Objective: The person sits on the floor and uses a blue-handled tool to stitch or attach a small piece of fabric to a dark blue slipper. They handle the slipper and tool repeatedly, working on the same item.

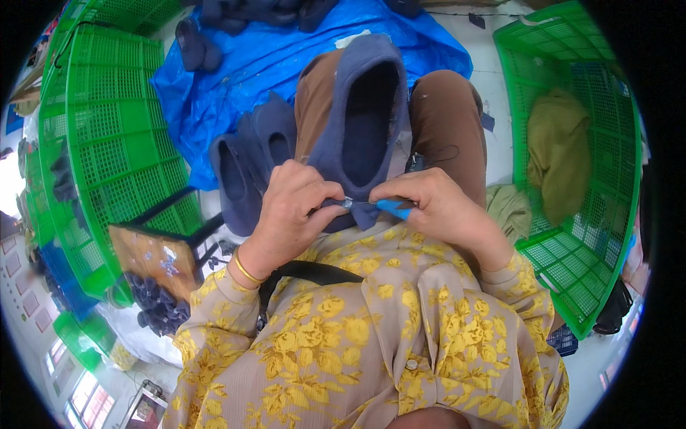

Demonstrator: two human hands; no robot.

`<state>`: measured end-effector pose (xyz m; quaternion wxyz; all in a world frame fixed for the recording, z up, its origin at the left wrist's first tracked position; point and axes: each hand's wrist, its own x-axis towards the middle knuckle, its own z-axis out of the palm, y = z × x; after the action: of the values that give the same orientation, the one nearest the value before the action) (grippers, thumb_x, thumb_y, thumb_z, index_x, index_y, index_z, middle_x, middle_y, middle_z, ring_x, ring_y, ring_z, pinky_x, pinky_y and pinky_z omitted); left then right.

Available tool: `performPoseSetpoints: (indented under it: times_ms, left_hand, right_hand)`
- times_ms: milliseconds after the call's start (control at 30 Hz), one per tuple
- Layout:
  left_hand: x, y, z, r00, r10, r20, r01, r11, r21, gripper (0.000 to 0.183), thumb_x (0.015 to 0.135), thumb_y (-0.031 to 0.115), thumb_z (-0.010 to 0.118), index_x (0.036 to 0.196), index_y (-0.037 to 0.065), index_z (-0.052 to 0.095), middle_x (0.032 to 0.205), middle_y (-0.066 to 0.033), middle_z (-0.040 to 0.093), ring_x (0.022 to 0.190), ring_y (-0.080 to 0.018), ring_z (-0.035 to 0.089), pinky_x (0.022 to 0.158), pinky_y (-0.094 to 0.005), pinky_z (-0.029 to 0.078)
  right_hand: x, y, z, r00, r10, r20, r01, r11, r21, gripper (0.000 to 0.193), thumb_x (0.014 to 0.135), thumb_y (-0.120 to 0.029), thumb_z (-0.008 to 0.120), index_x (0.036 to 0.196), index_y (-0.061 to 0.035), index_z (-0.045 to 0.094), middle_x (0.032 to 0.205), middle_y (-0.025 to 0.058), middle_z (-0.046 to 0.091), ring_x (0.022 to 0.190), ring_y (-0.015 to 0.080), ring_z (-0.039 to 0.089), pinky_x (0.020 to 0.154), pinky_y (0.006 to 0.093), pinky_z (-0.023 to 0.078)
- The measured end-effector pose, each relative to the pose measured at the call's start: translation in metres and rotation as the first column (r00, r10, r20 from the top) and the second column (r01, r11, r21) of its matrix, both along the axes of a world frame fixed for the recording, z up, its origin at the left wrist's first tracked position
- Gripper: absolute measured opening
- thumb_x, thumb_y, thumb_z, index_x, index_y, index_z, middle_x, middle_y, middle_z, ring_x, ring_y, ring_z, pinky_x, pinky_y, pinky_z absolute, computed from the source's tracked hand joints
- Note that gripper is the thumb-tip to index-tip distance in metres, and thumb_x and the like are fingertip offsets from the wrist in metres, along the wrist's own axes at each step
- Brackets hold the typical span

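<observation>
A dark-blue felt slipper (397, 107) lies on my lap, its toe pointing away and its dark opening facing up. At its heel, my left hand (289, 207) pinches the heel edge between thumb and forefinger, beside a small shiny spot. My right hand (436, 207) is closed in a pinch just to the right, with blue tape round one finger. A thin line spans the two fingertips; what it is cannot be made out. Below the fingers a small dark-blue felt flap (364, 216) sticks out.
More blue slippers (232, 179) rest at my left knee, and others (196, 46) sit on a blue tarp (436, 43). Green plastic crates (128, 143) stand on the left; another green crate (622, 164) on the right holds olive cloth (561, 154). A wooden stool (153, 250) is near my left elbow.
</observation>
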<state>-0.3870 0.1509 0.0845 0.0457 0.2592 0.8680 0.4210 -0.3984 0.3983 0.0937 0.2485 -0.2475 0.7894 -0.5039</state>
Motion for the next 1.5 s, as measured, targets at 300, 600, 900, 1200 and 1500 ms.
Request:
performPoseSetpoints:
  times_ms: [300,600,900,1200,1500]
  left_hand:
    - [-0.001,-0.002,-0.001,0.999,-0.024,0.028,0.025,1.000,-0.010,0.020,0.066,0.010,0.079,0.083,0.010,0.067,0.076,-0.0032,0.055,0.079,-0.0249,0.051,0.072,-0.0356,0.037]
    - [-0.003,-0.001,-0.006,0.999,-0.042,0.007,0.042,0.999,0.031,0.020,0.065,0.008,0.079,0.081,0.009,0.068,0.074,-0.0023,0.054,0.076,-0.0233,0.051,0.071,-0.0351,0.037]
    - [-0.005,-0.001,0.002,0.995,-0.085,0.042,0.086,0.996,-0.003,0.017,0.067,0.008,0.078,0.080,0.009,0.067,0.075,-0.0018,0.054,0.077,-0.0228,0.049,0.072,-0.0349,0.035]
    - [-0.008,-0.002,0.002,0.991,-0.128,0.034,0.129,0.991,-0.023,0.018,0.068,0.010,0.078,0.082,0.010,0.067,0.076,-0.0020,0.054,0.079,-0.0235,0.050,0.073,-0.0354,0.036]
    - [-0.009,-0.001,0.000,0.990,-0.131,0.054,0.132,0.991,-0.016,0.016,0.068,0.009,0.076,0.082,0.010,0.067,0.076,-0.0021,0.053,0.079,-0.0237,0.050,0.074,-0.0354,0.035]
  right_hand:
    - [0.002,-0.004,-0.004,0.998,0.030,0.050,-0.032,0.999,0.032,0.035,0.075,0.008,0.058,0.107,-0.0053,0.066,0.099,0.0145,0.069,0.088,0.0323,0.067,0.076,0.0350,0.053]
    - [0.003,-0.010,-0.012,1.000,0.023,0.013,-0.022,0.999,-0.043,0.035,0.073,0.007,0.055,0.105,-0.0064,0.064,0.091,0.0163,0.068,0.086,0.0350,0.066,0.074,0.0411,0.052]
    - [0.003,-0.005,-0.008,0.997,0.077,0.004,-0.077,0.996,-0.034,0.044,0.070,0.008,0.054,0.110,-0.0042,0.065,0.099,0.0167,0.069,0.091,0.0338,0.066,0.080,0.0403,0.053]
    - [-0.001,-0.006,-0.004,0.991,0.128,-0.037,-0.127,0.992,0.014,0.044,0.069,0.009,0.052,0.109,-0.0037,0.065,0.100,0.0173,0.068,0.093,0.0347,0.066,0.080,0.0419,0.052]
    - [0.006,-0.012,-0.015,0.998,0.063,-0.006,-0.064,0.998,-0.017,0.042,0.073,0.009,0.053,0.110,-0.0075,0.062,0.093,0.0162,0.068,0.088,0.0351,0.066,0.075,0.0411,0.053]
